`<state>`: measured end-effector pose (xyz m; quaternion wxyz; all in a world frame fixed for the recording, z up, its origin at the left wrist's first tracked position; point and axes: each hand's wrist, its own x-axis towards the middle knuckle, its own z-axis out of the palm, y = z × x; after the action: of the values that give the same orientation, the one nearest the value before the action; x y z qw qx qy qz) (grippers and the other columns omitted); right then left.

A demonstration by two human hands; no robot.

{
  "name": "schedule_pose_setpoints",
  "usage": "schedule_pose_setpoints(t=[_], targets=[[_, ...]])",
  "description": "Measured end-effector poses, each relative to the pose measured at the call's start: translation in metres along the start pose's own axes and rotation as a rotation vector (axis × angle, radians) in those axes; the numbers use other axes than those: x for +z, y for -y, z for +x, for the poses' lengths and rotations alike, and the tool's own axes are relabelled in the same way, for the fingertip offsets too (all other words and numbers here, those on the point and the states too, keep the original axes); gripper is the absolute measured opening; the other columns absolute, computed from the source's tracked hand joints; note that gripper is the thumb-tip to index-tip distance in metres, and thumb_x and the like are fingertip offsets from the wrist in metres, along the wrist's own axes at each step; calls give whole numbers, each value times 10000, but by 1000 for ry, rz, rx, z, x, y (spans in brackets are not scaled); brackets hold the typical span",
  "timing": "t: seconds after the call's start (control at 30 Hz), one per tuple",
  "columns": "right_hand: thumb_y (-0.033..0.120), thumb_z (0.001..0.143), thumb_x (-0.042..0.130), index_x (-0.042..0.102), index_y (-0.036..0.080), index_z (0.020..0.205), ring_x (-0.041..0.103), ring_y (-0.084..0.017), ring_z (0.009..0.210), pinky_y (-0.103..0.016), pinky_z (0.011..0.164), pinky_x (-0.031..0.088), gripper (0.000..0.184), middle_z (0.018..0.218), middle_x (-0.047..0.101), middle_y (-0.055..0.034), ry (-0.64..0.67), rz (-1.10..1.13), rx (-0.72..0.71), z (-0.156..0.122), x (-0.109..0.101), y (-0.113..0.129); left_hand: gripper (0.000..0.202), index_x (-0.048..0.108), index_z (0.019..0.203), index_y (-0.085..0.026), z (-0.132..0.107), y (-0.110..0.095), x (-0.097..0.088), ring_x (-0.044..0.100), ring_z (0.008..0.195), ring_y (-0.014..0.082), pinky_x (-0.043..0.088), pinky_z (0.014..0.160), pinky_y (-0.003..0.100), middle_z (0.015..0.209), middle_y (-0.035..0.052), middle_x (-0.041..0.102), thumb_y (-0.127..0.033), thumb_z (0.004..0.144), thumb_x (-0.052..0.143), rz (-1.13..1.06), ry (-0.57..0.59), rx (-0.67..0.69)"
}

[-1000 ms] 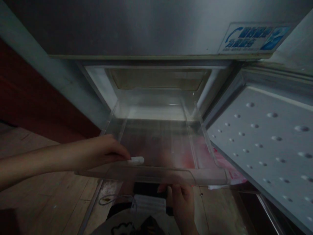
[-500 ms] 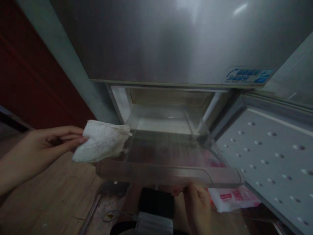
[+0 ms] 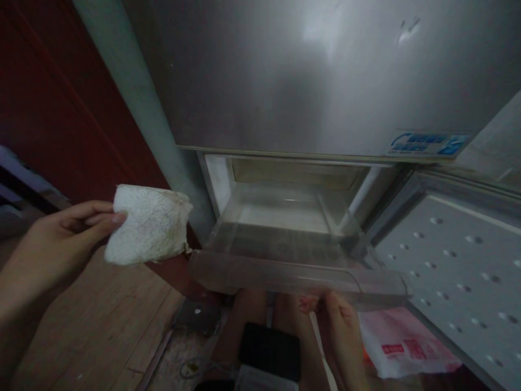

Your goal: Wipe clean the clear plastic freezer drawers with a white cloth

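Observation:
My left hand pinches a folded white cloth and holds it up in the air, left of the fridge and apart from it. A clear plastic drawer sticks out of the open lower compartment of a silver fridge. My right hand is under the drawer's front lip, its fingers curled up against the underside. The drawer looks empty inside.
The open compartment door, white with dimples, stands at the right. A white and red plastic bag lies on the floor beneath it. A dark phone-like object rests on my lap. Wooden floor spreads to the left beside a dark red wall.
My left hand has lifted the white cloth out of the drawer and carried it left, away from the fridge. My right hand has stayed under the drawer front. The view has tilted upward.

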<state>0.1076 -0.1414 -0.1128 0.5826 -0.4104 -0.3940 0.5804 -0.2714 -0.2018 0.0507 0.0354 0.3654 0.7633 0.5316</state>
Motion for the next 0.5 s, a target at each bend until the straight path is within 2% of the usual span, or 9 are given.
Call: schedule_pose_setpoints(t=[0.13, 0.33, 0.5], targets=[[618, 742, 715, 737, 194, 559, 659, -176, 569, -274, 634, 557, 463, 610, 715, -78, 55, -12, 2, 12, 1, 0, 280, 671, 801, -193, -8, -11, 5, 532, 528, 63, 390, 470, 164, 642, -60, 602, -313, 555, 731, -182, 66, -67], [608, 767, 699, 729, 196, 579, 638, -180, 559, -300, 623, 543, 455, 602, 707, -63, 82, 15, -19, 28, 5, -3, 221, 659, 774, -249, -7, -8, 9, 504, 517, 96, 350, 419, 193, 624, -30, 596, -296, 576, 746, -217, 76, -70], [591, 746, 733, 732, 194, 605, 627, -163, 535, -285, 571, 533, 421, 653, 732, -61, 74, 76, -32, 39, 14, -3, 267, 645, 797, -216, -7, -4, 10, 499, 490, 75, 368, 425, 168, 630, -34, 618, -303, 567, 749, -197, 146, -130]])
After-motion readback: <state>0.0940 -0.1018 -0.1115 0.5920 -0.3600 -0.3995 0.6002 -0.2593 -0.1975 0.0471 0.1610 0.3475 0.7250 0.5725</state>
